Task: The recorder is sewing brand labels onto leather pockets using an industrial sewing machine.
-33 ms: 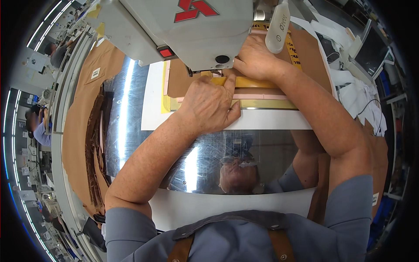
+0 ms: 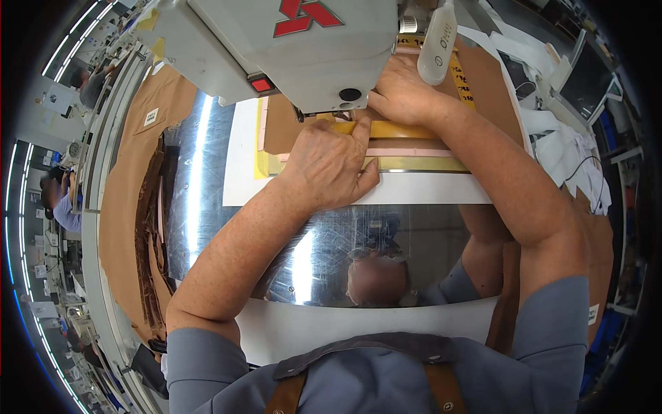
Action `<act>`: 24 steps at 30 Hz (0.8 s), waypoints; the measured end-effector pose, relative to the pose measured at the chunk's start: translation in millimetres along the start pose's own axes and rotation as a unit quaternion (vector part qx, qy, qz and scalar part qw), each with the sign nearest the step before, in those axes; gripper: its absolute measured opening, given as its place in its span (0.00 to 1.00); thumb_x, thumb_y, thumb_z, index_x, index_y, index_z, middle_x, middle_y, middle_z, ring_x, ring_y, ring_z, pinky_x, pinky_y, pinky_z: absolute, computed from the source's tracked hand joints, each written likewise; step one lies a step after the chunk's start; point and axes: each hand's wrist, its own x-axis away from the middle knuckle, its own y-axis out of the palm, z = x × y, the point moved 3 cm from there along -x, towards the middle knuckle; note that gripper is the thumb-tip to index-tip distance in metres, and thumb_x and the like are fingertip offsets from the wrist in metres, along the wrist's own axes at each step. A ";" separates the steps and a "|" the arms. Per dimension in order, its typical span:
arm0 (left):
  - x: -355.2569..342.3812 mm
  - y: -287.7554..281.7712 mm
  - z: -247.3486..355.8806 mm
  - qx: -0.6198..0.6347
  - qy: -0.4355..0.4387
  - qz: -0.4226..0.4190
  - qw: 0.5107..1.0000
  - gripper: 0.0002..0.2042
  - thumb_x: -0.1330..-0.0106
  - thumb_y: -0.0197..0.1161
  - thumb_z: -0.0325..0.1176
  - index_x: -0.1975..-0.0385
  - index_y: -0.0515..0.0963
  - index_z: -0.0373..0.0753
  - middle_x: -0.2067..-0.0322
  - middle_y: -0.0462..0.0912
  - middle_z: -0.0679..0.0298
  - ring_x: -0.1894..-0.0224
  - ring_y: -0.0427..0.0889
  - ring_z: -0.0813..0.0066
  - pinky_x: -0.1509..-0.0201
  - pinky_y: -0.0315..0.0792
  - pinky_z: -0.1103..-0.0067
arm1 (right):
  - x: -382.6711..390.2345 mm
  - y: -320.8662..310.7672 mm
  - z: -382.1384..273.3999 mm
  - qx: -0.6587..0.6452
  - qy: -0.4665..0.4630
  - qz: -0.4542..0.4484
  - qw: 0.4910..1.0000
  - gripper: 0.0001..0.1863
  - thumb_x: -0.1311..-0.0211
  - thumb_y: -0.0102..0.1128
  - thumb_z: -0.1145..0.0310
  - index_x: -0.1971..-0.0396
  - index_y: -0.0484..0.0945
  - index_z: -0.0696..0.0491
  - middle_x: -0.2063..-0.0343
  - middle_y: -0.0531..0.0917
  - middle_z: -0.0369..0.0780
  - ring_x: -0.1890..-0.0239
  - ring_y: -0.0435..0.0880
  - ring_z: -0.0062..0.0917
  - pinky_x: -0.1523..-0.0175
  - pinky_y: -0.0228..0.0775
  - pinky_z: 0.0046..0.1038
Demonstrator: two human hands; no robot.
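My left hand (image 2: 327,162) rests on the work beside the sewing machine head (image 2: 310,48), index finger and thumb stretched out, the other fingers bent towards the presser area. Under its fingertips runs a yellow strip (image 2: 403,131) across brown fabric (image 2: 489,76). My right hand (image 2: 407,90) reaches in from the right over the same fabric; the machine head hides its fingertips. A frame edged with yellow tape (image 2: 434,164) and pink strips (image 2: 407,152) borders the fabric, on a white sheet (image 2: 414,190). The needle is too small to make out.
A shiny metal plate (image 2: 365,234) covers the table nearer me. Brown fabric pieces (image 2: 131,228) are piled at the left. A white oblong part (image 2: 438,52) hangs right of the machine head. White scraps (image 2: 569,155) and a screen (image 2: 586,83) are at the right. Other people work far left.
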 end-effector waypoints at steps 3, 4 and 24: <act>0.1 -0.3 -4.8 0.008 -0.001 0.016 1.000 0.28 0.38 0.54 0.45 0.46 0.71 0.26 0.87 0.74 0.61 0.81 0.77 0.60 0.61 0.72 0.67 | -4.8 -1.5 -1.2 -0.013 0.017 -0.005 1.000 0.33 0.32 0.47 0.49 0.34 0.64 0.55 0.31 0.62 0.41 0.30 0.62 0.37 0.26 0.54 0.37; 1.2 0.2 -4.4 0.019 -0.007 -0.001 1.000 0.28 0.38 0.54 0.45 0.45 0.71 0.25 0.87 0.73 0.61 0.82 0.77 0.61 0.61 0.72 0.67 | -4.5 -1.1 -1.3 -0.014 0.026 0.000 1.000 0.33 0.32 0.48 0.50 0.34 0.65 0.55 0.32 0.64 0.42 0.31 0.63 0.37 0.26 0.54 0.38; 39.9 -17.2 5.1 0.120 -0.026 0.043 0.992 0.25 0.40 0.61 0.48 0.52 0.79 0.32 0.90 0.75 0.65 0.86 0.76 0.66 0.68 0.67 0.72 | 35.8 -19.3 -5.7 -0.115 -0.092 0.054 0.988 0.18 0.30 0.51 0.62 0.48 0.73 0.58 0.48 0.76 0.46 0.39 0.68 0.41 0.35 0.62 0.40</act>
